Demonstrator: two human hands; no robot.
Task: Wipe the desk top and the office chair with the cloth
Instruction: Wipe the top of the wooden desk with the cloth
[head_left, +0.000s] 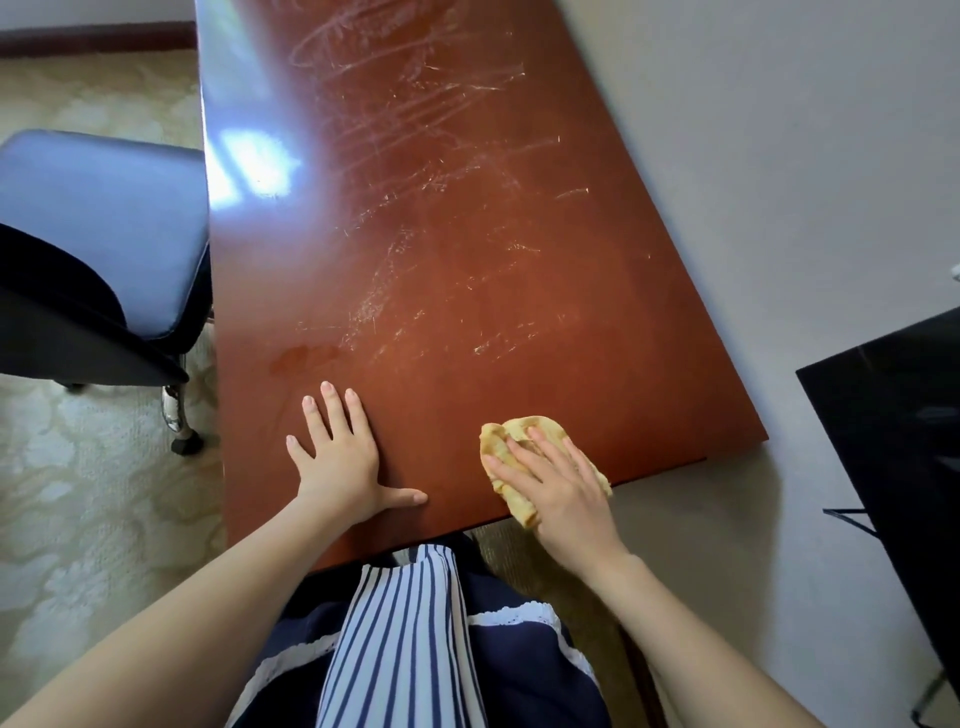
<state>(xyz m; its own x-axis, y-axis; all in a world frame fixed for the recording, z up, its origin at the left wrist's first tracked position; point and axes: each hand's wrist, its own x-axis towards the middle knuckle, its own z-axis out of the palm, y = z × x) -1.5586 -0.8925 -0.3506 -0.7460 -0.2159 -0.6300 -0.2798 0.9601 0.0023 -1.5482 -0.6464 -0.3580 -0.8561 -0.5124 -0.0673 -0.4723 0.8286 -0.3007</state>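
From the head view, the right grip (556, 488) lay flat on the yellow cloth (501, 439) with fingers spread and fairly straight, pressing it down rather than curling round it. The cloth sat bunched at the near edge of the red-brown table (519, 291), and part of it appeared to hang over that edge. The left grip (337, 457) rested open beside it, palm down on bare wood, well apart from the cloth.

Because the cloth was only pressed, not held, a stroke toward the body could have pushed it off the edge onto the floor. Bunched as it was, it probably covered a narrow strip, so passes might have left gaps. Pale streaks (415, 135) ran across the middle and far end, and a dull smudge (306, 356) lay ahead of the left fingers; both looked easy to miss with short strokes. The bare left palm could have left fresh prints on the glossy surface. The office chair (98, 218) stood just beside the table's left side, seemingly not yet wiped.
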